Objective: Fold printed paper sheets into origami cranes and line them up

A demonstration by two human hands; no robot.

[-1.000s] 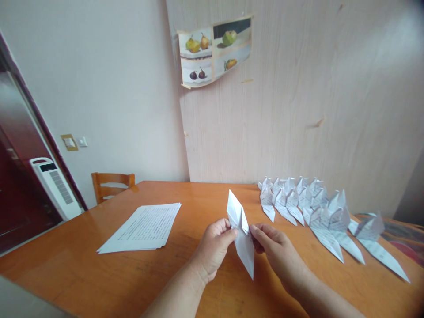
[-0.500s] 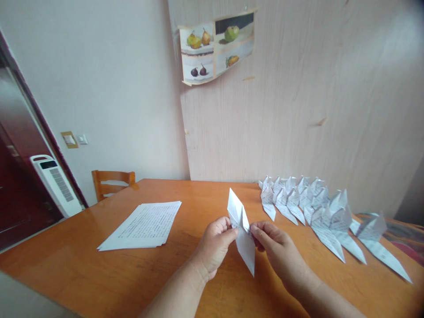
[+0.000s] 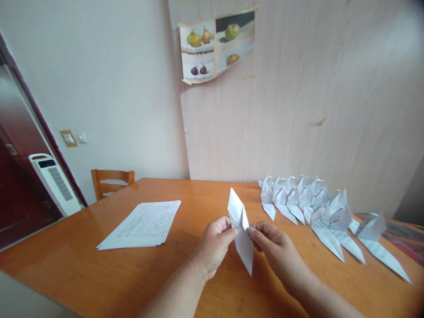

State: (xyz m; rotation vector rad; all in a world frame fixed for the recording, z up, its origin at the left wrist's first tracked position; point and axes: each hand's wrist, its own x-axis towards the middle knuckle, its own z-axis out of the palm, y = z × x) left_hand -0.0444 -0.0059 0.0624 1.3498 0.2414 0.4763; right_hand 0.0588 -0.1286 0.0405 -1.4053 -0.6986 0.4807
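A folded white paper piece [image 3: 244, 249] with pointed ends is held up in front of me, above the table. My left hand [image 3: 217, 243] pinches its left edge near the middle, thumb on the near side. On the opposite edge, my right hand [image 3: 271, 243] grips it between thumb and fingers. The upper part splits into folded flaps, and the lower part tapers to a point. Some fingertips are hidden behind the paper.
A stack of printed sheets [image 3: 142, 225] lies on the left of the wooden table [image 3: 115, 282]. Several folded paper figures [image 3: 326, 238] stand in rows at the right. Behind the table are a wooden chair [image 3: 112, 176] and a wall panel [image 3: 298, 110].
The lower tip of the folded paper has shifted slightly left, and my right hand has edged a little inward. Both hands keep their hold.
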